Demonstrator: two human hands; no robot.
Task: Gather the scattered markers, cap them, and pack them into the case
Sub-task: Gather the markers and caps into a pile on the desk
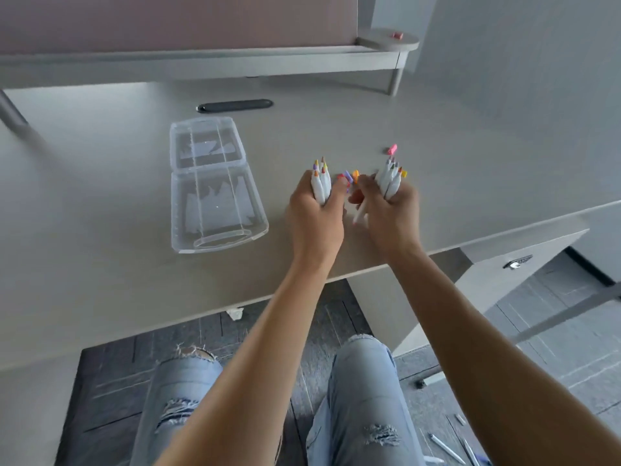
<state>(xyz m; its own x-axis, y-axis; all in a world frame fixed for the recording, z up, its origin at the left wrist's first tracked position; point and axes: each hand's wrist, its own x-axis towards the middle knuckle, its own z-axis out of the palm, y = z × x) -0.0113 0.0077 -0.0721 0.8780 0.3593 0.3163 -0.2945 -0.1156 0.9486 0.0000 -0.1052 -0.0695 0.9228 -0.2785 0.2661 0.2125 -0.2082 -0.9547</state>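
Here each hand (316, 213) (389, 213) grips one marker bundle (321, 183) (389, 183).

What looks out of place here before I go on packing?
A few markers lie on the floor by the person's right leg, off the desk. A pink cap sits loose beyond the right hand, and another small pink piece rests on the round shelf.

Clear glossy plastic case (215, 196) on a matt, smooth grey desk (100, 264); white smooth-barrelled plastic markers (321, 186); faded, frayed denim jeans (363, 398)
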